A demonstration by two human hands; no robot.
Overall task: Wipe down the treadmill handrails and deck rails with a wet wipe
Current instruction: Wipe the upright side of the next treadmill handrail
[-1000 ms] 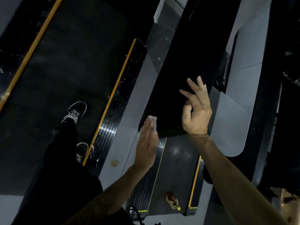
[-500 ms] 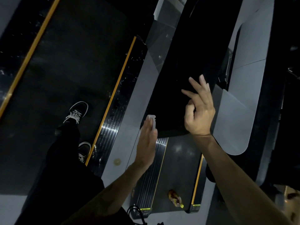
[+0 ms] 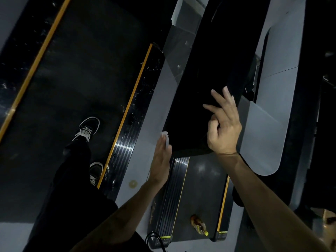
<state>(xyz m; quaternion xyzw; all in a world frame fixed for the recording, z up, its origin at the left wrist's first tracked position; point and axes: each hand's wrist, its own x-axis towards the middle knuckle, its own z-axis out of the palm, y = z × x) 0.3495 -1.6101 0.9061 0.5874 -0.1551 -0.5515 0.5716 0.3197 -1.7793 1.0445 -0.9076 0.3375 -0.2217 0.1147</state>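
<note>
Against the left edge of the black handrail [image 3: 205, 99], the wet wipe [image 3: 166, 138] sits under the flat, straight fingers of the left hand [image 3: 161, 159]. The right hand [image 3: 224, 128] hovers over the rail's near end, loosely curled, grasping nothing. Judged best: keep the palm flat, press evenly, follow the edge.

Most of the wet wipe [image 3: 165, 138] lies hidden behind the flat fingers of the left hand [image 3: 161, 161]; only a pale corner shows. The black panel [image 3: 205, 99] it presses against is too dark to make out. The bottle [image 3: 199, 226] on the belt below is too blurred to read. The right forearm [image 3: 276, 206] runs off the bottom edge.
</note>
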